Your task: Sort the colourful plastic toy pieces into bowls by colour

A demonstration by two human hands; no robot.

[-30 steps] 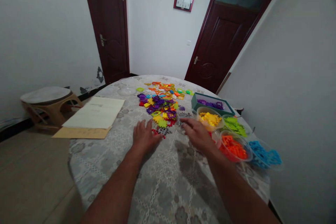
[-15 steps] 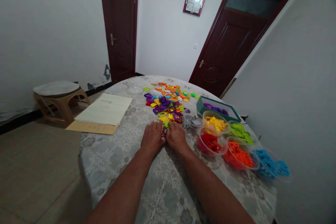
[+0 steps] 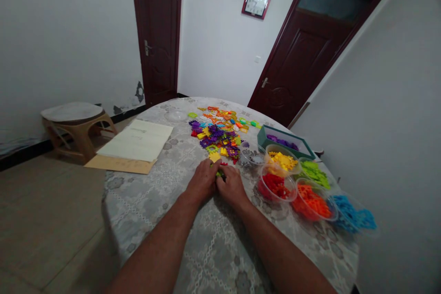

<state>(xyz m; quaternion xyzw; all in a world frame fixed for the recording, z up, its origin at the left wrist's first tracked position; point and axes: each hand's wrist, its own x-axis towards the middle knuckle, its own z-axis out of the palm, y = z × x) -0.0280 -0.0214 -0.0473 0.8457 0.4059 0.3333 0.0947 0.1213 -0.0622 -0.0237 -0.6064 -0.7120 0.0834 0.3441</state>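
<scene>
Our left hand (image 3: 203, 177) is resting curled close beside our right hand (image 3: 233, 185), both flanking a green piece (image 3: 219, 173) just before the mixed pile (image 3: 216, 134); we cannot tell whether either is gripping. Rightward, clear tubs (image 3: 264, 189) are keeping colours apart within reach.

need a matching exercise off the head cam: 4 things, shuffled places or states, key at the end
Column 1
1. left hand
2. dark green box
3. bowl of red pieces
4. stool

Column 2
A. stands beyond the left side of the table
B. holds purple pieces
C. beside the right hand, at the near end of the mixed pile
D. just nearer the person than the bowl of yellow pieces

Pairs: 1-C, 2-B, 3-D, 4-A
</scene>
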